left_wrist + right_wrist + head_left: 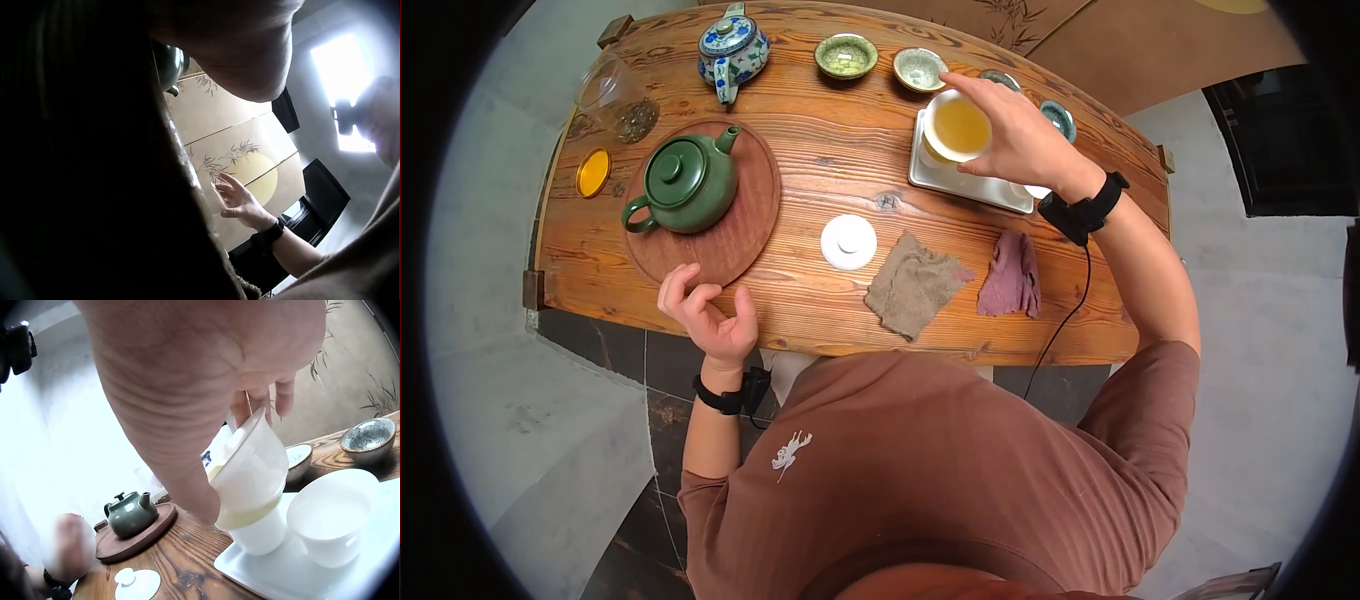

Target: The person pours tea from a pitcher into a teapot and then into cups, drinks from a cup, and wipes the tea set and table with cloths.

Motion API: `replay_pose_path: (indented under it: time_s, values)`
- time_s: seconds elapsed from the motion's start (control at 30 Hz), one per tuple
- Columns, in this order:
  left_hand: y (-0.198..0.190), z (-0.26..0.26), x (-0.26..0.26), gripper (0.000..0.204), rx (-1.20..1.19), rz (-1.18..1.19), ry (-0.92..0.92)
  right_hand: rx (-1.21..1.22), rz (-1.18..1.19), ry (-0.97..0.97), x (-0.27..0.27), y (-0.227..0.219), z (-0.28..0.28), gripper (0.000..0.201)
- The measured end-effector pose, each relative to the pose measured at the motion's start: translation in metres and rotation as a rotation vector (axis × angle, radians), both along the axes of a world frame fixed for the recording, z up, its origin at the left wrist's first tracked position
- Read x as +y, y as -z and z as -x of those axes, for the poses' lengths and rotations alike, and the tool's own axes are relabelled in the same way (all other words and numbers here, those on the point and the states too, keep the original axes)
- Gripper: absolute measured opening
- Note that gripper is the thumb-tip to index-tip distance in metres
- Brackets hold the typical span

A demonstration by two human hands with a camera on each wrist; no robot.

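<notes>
My right hand [1025,135] grips a white gaiwan bowl [959,127] of yellow tea by its rim, thumb on one side and fingers on the other. The bowl leans over a white tray [971,189]. In the right wrist view the bowl [259,462] overlaps a white cup [261,534] below it, and an empty-looking white cup [334,519] stands alongside on the tray. My left hand [712,315] hovers palm up at the table's front edge, fingers loosely curled, holding nothing. The gaiwan lid [849,242] lies on the table between the hands.
A green teapot [685,180] sits on a round wooden board [750,215] at left. Behind it are a blue-and-white teapot [733,50] and tipped clear jar [610,90]. Glazed bowls [846,57] line the back. Brown [914,287] and purple cloths [1010,277] lie in front.
</notes>
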State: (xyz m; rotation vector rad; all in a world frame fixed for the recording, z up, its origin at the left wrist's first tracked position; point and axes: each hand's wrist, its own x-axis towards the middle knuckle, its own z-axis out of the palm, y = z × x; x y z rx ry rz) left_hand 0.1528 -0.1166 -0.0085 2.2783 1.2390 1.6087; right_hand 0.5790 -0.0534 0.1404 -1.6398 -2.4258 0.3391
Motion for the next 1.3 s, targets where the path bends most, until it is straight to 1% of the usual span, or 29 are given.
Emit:
replay_pose_path:
  time_s: [0.23,0.33,0.43,0.53,0.63,0.93,1.03,1.13,1.23,1.3]
  values:
    - [-0.0002,-0.0005,0.0006,0.03,0.005,0.014,0.001,-0.024,-0.018,0.008,0.0003,-0.0001,-0.0003,0.105]
    - [-0.0014,-0.0004,0.0015,0.03,0.007,0.03,0.004,-0.014,-0.121,-0.041,0.0032,0.0056,-0.0045,0.099]
    - [-0.0015,-0.0009,0.0014,0.03,0.008,0.031,0.002,-0.022,-0.144,-0.054,0.0045,0.007,-0.0067,0.099]
    - [-0.002,-0.0018,0.0019,0.03,0.007,0.026,0.006,-0.027,-0.147,-0.056,0.0044,0.0056,-0.0076,0.099]
    - [-0.0036,-0.0019,0.0027,0.03,0.024,0.027,0.004,-0.052,-0.057,-0.017,0.0041,-0.0011,-0.0052,0.104]
    - [-0.0029,-0.0024,0.0028,0.029,0.015,0.033,0.0,-0.076,-0.066,-0.024,0.005,-0.0007,-0.0044,0.102]
    - [-0.0036,-0.0024,0.0032,0.029,0.007,0.042,0.001,-0.073,-0.136,-0.053,0.0059,0.0025,-0.0062,0.099]
    - [-0.0033,-0.003,0.0031,0.029,0.003,0.042,0.001,-0.085,-0.056,-0.023,0.0049,-0.0028,-0.0031,0.102]
    - [-0.0019,-0.0022,0.0032,0.029,0.0,0.041,0.003,-0.07,-0.136,-0.047,0.0048,0.0027,-0.0066,0.099]
    - [-0.0028,-0.0024,0.0035,0.029,-0.001,0.043,0.0,-0.013,-0.072,-0.001,0.0045,0.0034,-0.0073,0.103]
